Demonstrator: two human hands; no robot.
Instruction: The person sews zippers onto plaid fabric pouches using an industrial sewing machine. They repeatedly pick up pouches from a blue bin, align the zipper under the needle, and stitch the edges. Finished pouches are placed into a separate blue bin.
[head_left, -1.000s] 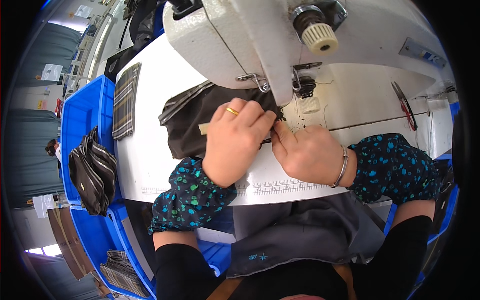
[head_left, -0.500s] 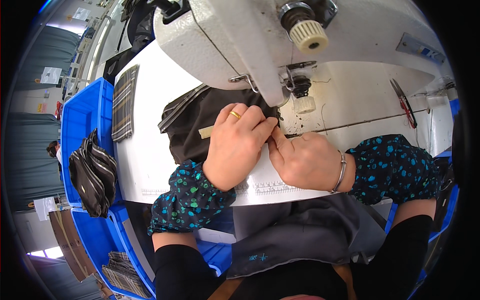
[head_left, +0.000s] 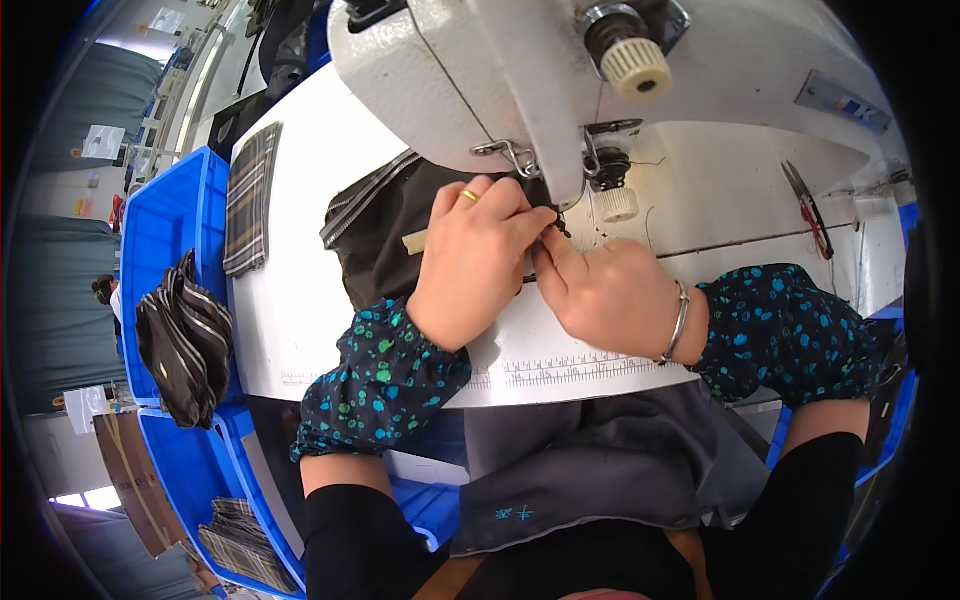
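Note:
A dark brown fabric piece (head_left: pixel 376 232) with a metal zipper (head_left: pixel 372 192) and a small cream label (head_left: pixel 414 242) lies on the white table under the head of a sewing machine (head_left: pixel 450 90). My left hand (head_left: pixel 478 255), a ring on one finger, rests on the cloth with its fingers closed on the edge close to the machine's needle area. Fingertips of my right hand (head_left: pixel 605 290) pinch the same edge, almost touching the left fingertips. The bit of edge between them is mostly hidden by the fingers.
Thread snips (head_left: pixel 808 210) lie on the table at the right. Folded plaid cloth (head_left: pixel 250 200) sits at the table's left edge. Blue bins (head_left: pixel 170 215) stand at the left, with dark zippered pieces (head_left: pixel 185 345) draped over one and plaid cloths (head_left: pixel 245 540) in another.
Both hands have moved slightly away from me, toward the machine, and the fabric edge has shifted with them. Both hands keep their pinch.

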